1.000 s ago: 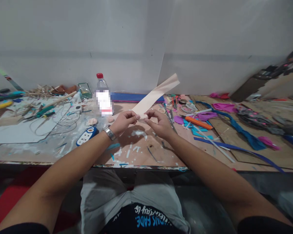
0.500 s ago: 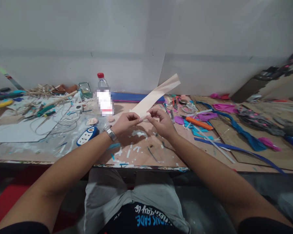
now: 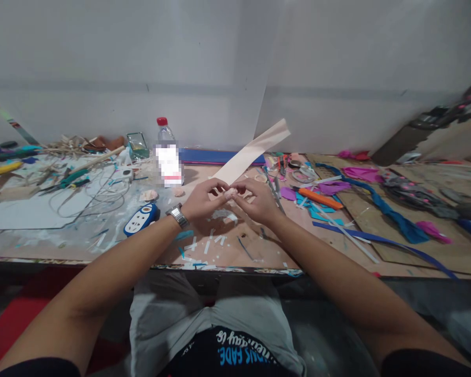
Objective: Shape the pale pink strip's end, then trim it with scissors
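A long pale peach strip of crepe paper (image 3: 255,148) slants up and away to the right, its far end raised near the wall. Its near end is bunched into a small bundle between my fingertips. My left hand (image 3: 207,199), with a watch (image 3: 177,214) at the wrist, pinches this end from the left. From the right, my right hand (image 3: 258,200) pinches the same end, thumbs meeting in front. Both hands are closed just above the table, and the fingers partly hide the gathered paper. A small peach paper rosette (image 3: 178,192) lies left of my left hand.
On the left are a blue-and-white power strip (image 3: 141,220), a red-capped bottle (image 3: 168,157) and a white board (image 3: 35,212) with tools and sticks. To the right lie an orange cutter (image 3: 321,199), purple scraps and a blue strip (image 3: 392,241). Paper bits litter the table front.
My fingers have come closer together, and the paper's near end is now more bunched between them. My right hand has shifted slightly left. The strip's far end stays in place.
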`<state>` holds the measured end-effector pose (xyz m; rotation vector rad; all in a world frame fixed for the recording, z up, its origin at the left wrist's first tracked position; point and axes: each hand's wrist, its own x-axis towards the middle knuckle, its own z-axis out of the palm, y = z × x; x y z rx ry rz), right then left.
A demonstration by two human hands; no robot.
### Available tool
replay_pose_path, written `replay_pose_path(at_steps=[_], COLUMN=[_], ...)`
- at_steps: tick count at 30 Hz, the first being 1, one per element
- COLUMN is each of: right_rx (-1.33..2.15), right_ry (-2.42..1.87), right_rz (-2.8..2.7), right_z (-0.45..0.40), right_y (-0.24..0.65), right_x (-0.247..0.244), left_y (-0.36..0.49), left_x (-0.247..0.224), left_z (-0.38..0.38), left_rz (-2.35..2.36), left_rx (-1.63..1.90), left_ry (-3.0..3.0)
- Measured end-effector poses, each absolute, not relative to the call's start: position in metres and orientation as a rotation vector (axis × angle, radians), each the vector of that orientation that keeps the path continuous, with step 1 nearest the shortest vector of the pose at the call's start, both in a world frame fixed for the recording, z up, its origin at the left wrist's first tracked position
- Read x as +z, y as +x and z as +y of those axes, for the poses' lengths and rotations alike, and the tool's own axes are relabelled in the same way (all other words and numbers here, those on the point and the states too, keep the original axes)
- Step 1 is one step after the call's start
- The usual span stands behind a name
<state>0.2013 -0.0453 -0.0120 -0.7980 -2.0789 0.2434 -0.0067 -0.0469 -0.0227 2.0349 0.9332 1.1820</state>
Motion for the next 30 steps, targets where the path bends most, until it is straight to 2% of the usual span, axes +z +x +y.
replay_pose_path(at_steps=[30], right_rx=[0.247], right_ry=[-0.778], right_rz=[-2.078], right_z=[-0.0479], right_y=[0.2039], right_x=[-0.0103], left_y=[-0.0133], left_x=[-0.0247], left_z=[-0.0391], left_rz=[0.789], left_rx=[1.057], left_ry=[2.005])
